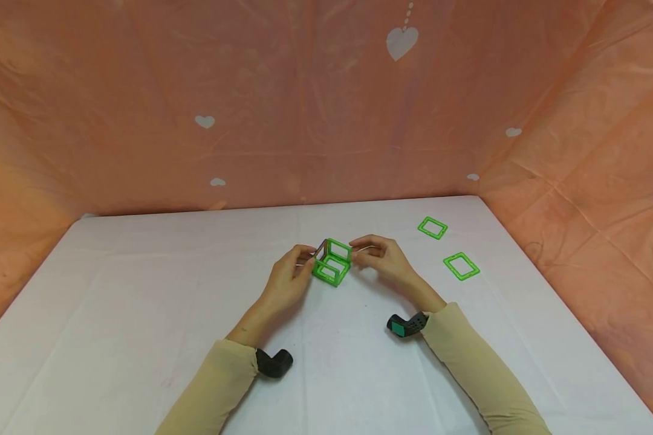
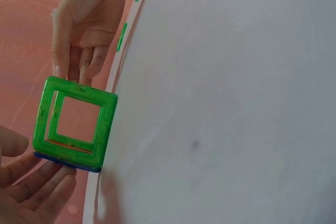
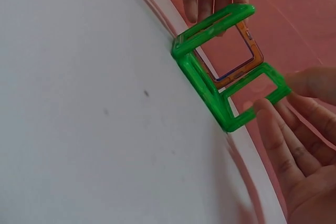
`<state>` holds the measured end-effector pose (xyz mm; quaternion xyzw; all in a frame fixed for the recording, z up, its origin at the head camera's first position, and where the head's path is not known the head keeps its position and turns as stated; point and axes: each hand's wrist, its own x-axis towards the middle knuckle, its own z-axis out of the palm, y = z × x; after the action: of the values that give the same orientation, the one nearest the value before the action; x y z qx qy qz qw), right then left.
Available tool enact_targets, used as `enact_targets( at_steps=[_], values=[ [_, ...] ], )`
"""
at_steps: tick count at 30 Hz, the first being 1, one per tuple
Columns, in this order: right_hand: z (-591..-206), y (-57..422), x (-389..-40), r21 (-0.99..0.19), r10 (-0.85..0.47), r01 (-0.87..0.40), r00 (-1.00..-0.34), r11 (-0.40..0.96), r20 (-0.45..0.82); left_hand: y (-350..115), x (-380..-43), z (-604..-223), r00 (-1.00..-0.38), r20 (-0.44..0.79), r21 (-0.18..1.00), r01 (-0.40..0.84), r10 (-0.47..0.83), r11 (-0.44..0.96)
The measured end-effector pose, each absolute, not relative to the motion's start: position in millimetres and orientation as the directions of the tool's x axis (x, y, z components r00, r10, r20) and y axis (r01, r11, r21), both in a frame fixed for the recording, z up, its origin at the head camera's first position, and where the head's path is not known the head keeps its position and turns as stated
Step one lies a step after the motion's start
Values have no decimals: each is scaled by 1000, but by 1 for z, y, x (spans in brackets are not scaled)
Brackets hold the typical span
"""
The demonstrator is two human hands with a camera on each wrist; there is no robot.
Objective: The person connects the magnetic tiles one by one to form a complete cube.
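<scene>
Several square magnetic tiles form an open box shape, with green magnetic tiles as base and walls and one orange-and-blue magnetic tile as a wall. On its left side, my left hand touches the box with nearly straight fingers, close under the blue edge. My right hand pinches the edge of an upright green tile, its thumb and fingers on either side. Part of the orange tile is hidden behind green frames in the right wrist view.
Two loose green magnetic tiles lie flat on the white-covered table to the right, one nearer than the other. An orange sheet with pale hearts hangs behind the table and along its sides. Dark wrist devices sit at both sleeves.
</scene>
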<state>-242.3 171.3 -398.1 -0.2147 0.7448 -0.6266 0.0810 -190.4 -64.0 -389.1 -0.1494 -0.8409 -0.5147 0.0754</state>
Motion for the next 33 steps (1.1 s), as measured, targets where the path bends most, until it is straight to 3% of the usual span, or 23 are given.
enact_targets(
  at_steps=[18,33],
  values=[
    [-402,168,-243,-955,-413,-274,-887,114,205,-62,-189,-389,-956,250,857,294,156,423],
    [-400,166,-240,-960,-419,-234,-896,155,151,-60,-188,-388,-951,254,838,308,178,450]
  ],
)
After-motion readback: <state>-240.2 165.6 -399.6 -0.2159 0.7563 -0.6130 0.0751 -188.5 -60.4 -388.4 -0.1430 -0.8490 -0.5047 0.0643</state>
